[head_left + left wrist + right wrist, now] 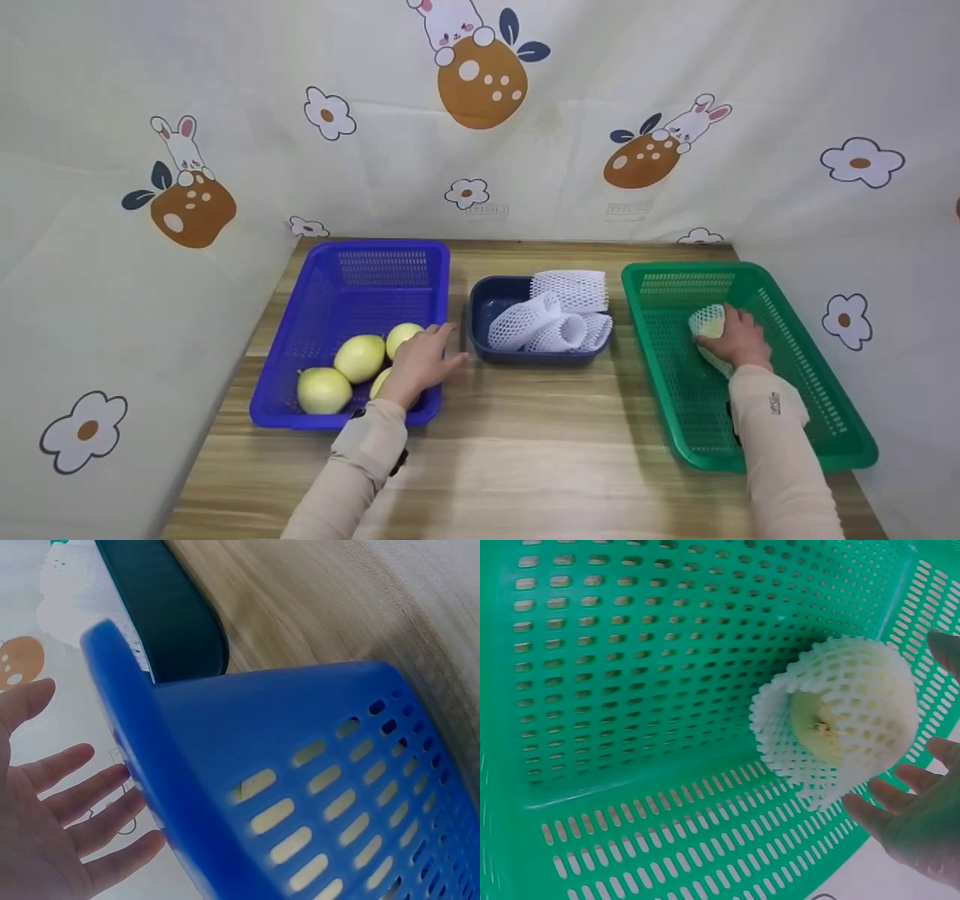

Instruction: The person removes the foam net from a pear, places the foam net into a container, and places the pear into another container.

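A blue basket (352, 251) on the left holds several bare yellow-green fruits (360, 358). My left hand (424, 360) hovers over its right rim with straight, spread fingers and holds nothing; the left wrist view shows the open palm (52, 817) beside the basket wall (300, 735). On the right, a fruit wrapped in white foam net (709, 322) lies in the green basket (825, 397). My right hand (739, 337) is over it. In the right wrist view, the loosely spread fingers (922, 825) sit beside the wrapped fruit (840, 720) on the basket floor (630, 690).
Between the baskets, a dark blue tray (495, 300) holds several loose white foam nets (559, 315). Everything stands on a wooden table (525, 442), enclosed at the back and both sides by a patterned cloth (480, 150).
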The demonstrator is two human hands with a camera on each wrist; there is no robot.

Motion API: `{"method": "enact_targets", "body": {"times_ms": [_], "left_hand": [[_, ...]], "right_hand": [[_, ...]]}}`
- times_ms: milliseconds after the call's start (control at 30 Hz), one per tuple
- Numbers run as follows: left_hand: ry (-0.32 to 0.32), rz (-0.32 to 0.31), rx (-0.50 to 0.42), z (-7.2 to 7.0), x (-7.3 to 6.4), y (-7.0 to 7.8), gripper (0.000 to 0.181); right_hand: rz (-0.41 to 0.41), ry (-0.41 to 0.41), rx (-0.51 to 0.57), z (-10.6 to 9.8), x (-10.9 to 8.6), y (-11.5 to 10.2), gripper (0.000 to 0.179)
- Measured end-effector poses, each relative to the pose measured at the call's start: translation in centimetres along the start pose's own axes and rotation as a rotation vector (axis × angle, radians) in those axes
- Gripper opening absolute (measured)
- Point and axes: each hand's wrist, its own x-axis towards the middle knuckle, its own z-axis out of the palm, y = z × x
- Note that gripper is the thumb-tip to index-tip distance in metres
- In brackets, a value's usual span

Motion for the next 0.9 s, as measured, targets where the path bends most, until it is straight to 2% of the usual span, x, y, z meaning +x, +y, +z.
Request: {"method": "enact_targets", "body": {"times_ms": [267,433,633,900], "left_hand": [[-0.002,-0.001,-0.002,0.1,-0.3,0.0,0.052],[0.007,0.006,-0.002,0.1,-0.3,0.0,0.052],[-0.014,0.004,-0.004,0.1,-0.3,0.1,0.053],[-0.002,0.002,0.003,0.0,-0.2,0.0,0.051]], "right_hand": [[0.019,-0.02,-0.004,1.0,-0.3,0.6,0.085],[0.018,0.009,0.023,1.4,-0.4,0.9,0.085],[0.048,0.003,0.073,1.8,-0.4,1.4,0.087],[0.005,0.065,0.04,2.2,-0.1,1.4,0.074]]}}
